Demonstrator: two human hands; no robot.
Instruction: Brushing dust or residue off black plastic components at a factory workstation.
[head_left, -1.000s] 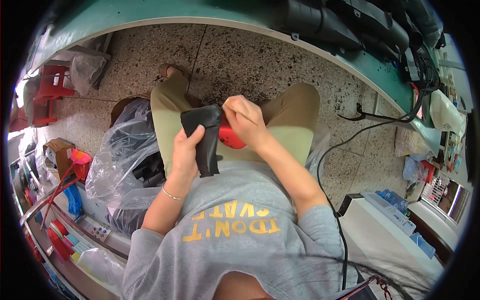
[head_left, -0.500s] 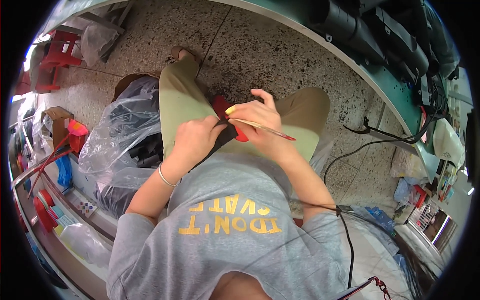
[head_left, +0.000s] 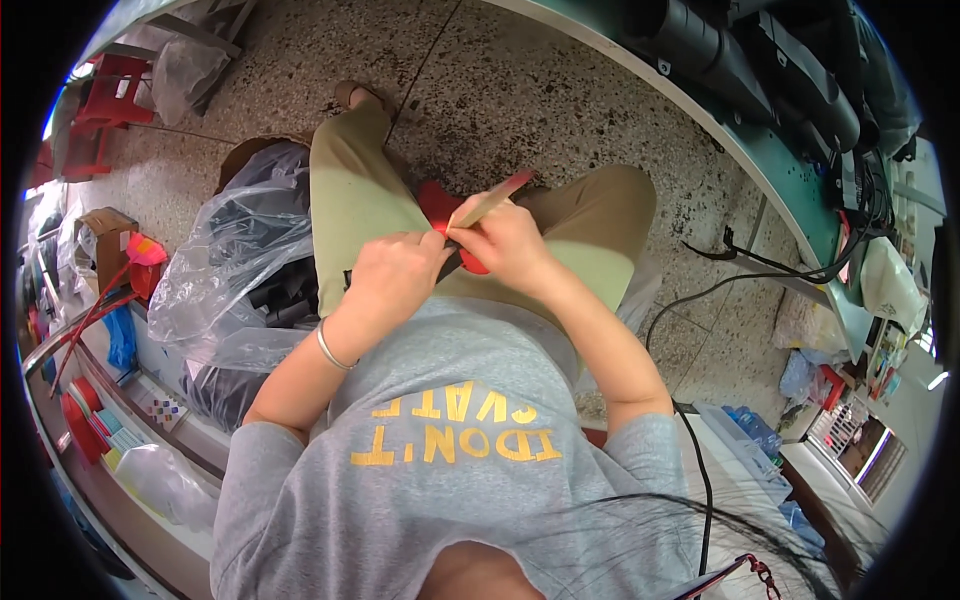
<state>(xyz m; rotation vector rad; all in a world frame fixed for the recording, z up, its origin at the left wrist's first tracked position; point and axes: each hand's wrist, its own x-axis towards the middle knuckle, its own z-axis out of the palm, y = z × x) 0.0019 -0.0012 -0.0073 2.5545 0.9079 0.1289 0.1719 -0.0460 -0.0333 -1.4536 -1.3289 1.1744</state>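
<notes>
Two bare hands, working over one pair of light-green trousers [head_left: 350, 205]; places taken from these. Left hand [head_left: 392, 280]: fingers curled, seemingly pinching one black piece [head_left: 452, 263], mostly covered, its shape impossible to tell from here. Right hand [head_left: 505, 240]: thumb and fingers pinch one wooden stick [head_left: 488, 208] with a red end; whether the stick touches the black piece, cannot tell. Black piece sits above the trousers, between the hands. One red thing [head_left: 437, 203], partly hidden, between the trouser legs. Writing: two rows of yellow capitals on the grey shirt [head_left: 460, 500], worn over the trouser waist. One silver bracelet [head_left: 330, 347] behind the left hand. One clear plastic bag [head_left: 205, 300], just left of the trousers, black parts [head_left: 290, 300] inside, uncounted. Ahead and right of the trousers, at least two black tubes [head_left: 700, 50].
</notes>
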